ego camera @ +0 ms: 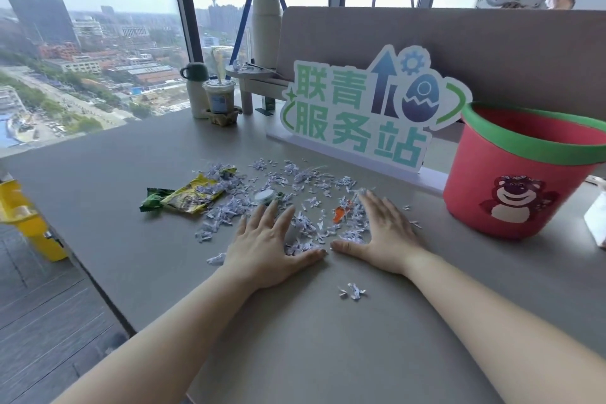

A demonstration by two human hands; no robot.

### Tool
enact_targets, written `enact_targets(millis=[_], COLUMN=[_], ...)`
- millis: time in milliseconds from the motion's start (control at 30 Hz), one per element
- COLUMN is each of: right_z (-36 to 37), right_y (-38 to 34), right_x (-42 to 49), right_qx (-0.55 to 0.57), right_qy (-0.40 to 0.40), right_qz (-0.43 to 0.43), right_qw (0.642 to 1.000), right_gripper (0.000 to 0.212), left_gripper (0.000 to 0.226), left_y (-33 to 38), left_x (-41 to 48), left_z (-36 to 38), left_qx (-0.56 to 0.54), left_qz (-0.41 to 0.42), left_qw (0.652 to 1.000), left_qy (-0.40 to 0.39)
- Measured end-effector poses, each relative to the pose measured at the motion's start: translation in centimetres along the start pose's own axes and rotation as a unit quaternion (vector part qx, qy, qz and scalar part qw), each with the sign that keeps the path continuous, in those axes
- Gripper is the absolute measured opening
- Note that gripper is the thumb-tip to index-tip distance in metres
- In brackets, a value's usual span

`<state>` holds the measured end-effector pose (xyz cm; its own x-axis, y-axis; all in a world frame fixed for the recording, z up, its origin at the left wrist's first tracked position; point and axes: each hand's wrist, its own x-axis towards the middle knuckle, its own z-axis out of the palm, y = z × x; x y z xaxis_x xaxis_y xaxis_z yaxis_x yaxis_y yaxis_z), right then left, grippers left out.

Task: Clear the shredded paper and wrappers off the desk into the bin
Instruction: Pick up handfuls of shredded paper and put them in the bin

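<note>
White shredded paper (295, 184) lies scattered across the middle of the grey desk (131, 174). A yellow and green wrapper (188, 195) rests at the left edge of the scraps. An orange wrapper (341, 213) and a small white round lid (264, 196) lie among them. My left hand (265, 246) and my right hand (383, 233) lie flat on the desk, fingers spread, thumbs nearly touching, cupping a heap of shreds (314, 233) between them. A few scraps (353, 290) sit nearer to me. The red bin (511, 174) with a green rim stands at the right.
A white and green sign (360, 115) stands behind the scraps, in front of a beige partition (459, 43). A drink cup (219, 98), a white bottle (196, 88) and a small stand (249, 75) are at the back. The desk's left edge drops to the floor beside a yellow object (29, 216).
</note>
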<state>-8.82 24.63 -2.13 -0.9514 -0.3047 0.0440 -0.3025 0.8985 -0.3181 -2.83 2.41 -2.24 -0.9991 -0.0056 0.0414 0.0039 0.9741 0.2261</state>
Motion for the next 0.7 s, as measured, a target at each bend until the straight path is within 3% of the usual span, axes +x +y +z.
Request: enact_targets(millis=[100, 467, 600, 700], right_z=[0.2, 0.2, 0.1, -0.1], right_y=[-0.2, -0.5, -0.7, -0.9], right_x=[1.4, 2.7, 2.4, 2.0], right_qx=[0.011, 0.031, 0.011, 0.017], right_qy=[0.000, 0.020, 0.032, 0.049], right_qz=[-0.008, -0.088, -0.114, -0.123], right_qw=[1.000, 0.995, 0.993, 0.991], right_gripper=[0.123, 0.081, 0.085, 0.070], left_gripper=[0.102, 0.071, 0.063, 0.051], left_y=[0.0, 0.1, -0.1, -0.1], left_x=[0.9, 3.1, 3.0, 2.8], left_z=[0.0, 0.0, 0.0, -0.1], left_qx=[-0.001, -0.019, -0.037, -0.045], left_qz=[0.024, 0.066, 0.087, 0.099], left_qw=[1.000, 0.997, 0.994, 0.991], left_qy=[0.003, 0.041, 0.063, 0.080])
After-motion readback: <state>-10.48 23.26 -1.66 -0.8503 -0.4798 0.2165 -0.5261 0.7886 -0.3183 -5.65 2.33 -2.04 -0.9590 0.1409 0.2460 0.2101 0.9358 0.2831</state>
